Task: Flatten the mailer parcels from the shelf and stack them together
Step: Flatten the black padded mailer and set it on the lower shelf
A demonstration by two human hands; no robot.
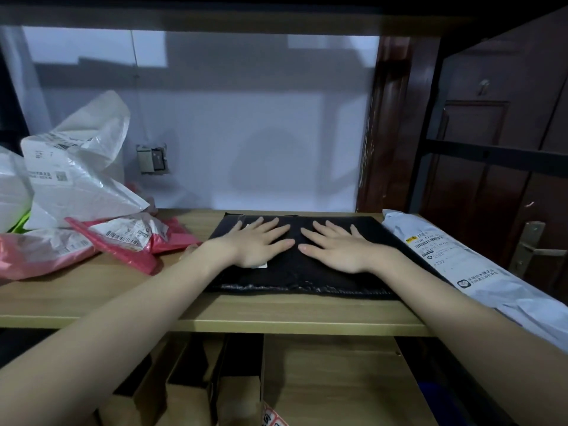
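A black mailer parcel (307, 278) lies flat on the wooden shelf (215, 315), near its front edge. My left hand (261, 244) and my right hand (338, 247) both press down on its top, palms flat, fingers straight and spread, fingertips almost meeting in the middle. Left of it lie two pink mailers (129, 241), one overlapping the other. Behind them stand crumpled white mailers (80, 182) with printed labels. A long grey-white mailer (479, 272) with a barcode label lies along the right side, touching the black one's right edge.
A white wall with a small socket (152, 158) backs the shelf. A dark wooden door with a metal handle (534, 247) and a black metal frame (491, 155) stand to the right. Cardboard boxes (230, 395) sit on the level below.
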